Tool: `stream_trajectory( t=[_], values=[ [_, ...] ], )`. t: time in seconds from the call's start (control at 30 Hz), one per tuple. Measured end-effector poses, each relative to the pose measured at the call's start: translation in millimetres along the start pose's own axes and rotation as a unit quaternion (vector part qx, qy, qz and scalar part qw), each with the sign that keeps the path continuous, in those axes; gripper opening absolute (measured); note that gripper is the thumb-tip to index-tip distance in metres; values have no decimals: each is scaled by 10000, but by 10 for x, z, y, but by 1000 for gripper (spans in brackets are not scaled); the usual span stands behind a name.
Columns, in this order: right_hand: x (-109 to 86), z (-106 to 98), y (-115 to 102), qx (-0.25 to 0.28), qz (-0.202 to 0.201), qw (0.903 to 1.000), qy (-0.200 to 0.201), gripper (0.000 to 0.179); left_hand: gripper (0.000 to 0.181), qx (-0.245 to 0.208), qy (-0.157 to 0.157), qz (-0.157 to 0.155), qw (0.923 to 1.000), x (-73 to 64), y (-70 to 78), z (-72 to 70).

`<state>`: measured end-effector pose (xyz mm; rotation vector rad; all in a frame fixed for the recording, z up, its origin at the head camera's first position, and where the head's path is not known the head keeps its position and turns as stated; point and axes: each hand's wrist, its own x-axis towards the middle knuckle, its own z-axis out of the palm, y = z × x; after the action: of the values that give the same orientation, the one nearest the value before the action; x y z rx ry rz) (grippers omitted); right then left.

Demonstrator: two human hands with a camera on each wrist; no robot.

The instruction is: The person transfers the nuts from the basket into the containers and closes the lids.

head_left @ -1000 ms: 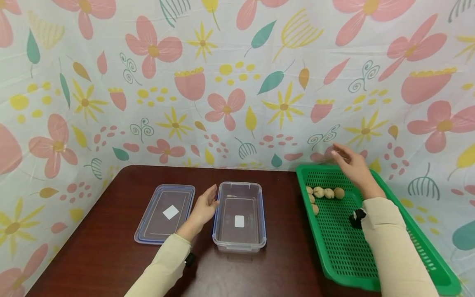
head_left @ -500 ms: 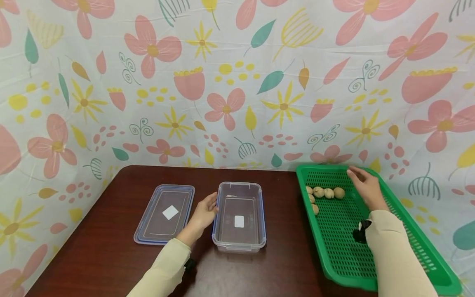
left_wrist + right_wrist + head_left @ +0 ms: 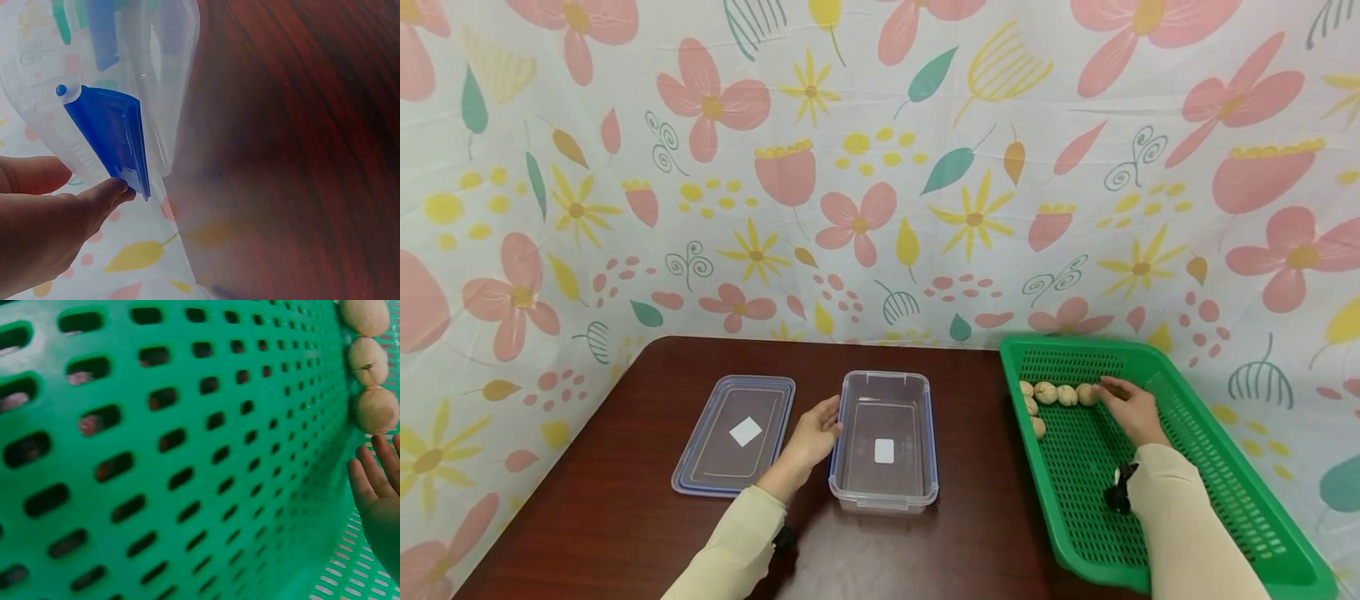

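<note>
My right hand [image 3: 1133,410] is inside the green basket [image 3: 1051,500], fingers extended, fingertips right at the end walnut [image 3: 1086,394] of a short row. In the right wrist view, that pale, round walnut [image 3: 377,410] sits just beyond the fingertips. Several more walnuts [image 3: 1046,392] line the basket's back left corner. My left hand [image 3: 812,433] is beside the clear plastic container [image 3: 883,496], its fingers fairly straight. The left wrist view has its fingertips touching the lower end of a blue latch [image 3: 115,134] on the container's side. A white label [image 3: 883,451] shows on the container.
A clear lid [image 3: 715,457] with a blue edge and a white label lies flat, left of the container. All stand on a dark reddish-brown table [image 3: 602,467]. A flower-printed curtain [image 3: 865,167] hangs behind and along the sides.
My right hand has come down from above the basket's back rim to the end of the walnut row. My left hand has shifted slightly and stays beside the container.
</note>
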<state>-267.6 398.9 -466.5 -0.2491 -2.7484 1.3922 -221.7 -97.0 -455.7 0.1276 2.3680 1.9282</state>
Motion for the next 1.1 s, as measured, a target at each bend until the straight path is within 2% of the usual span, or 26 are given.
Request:
stream_trajectory(
  t=[0.27, 0.37, 0.5, 0.67, 0.83, 1.1],
  values=[
    [4, 99, 107, 241, 313, 9992, 88, 67, 48, 55, -10, 1, 10000, -19, -38, 14],
    [4, 100, 118, 251, 336, 9991, 48, 69, 48, 129, -43, -105, 9999, -37, -45, 15],
    [14, 95, 115, 278, 295, 9992, -48, 69, 48, 179, -88, -230, 9995, -35, -36, 1],
    [29, 111, 98, 296, 232, 9993, -23, 67, 47, 203, -73, -140, 9997, -4, -14, -17],
    [16, 107, 111, 200, 321, 9993, -67, 64, 47, 230, -127, -206, 9994, -26, -13, -17],
    [21, 79, 98, 48, 189, 9998, -38, 62, 46, 262, -124, -131, 9995, -1, -17, -24]
  ],
)
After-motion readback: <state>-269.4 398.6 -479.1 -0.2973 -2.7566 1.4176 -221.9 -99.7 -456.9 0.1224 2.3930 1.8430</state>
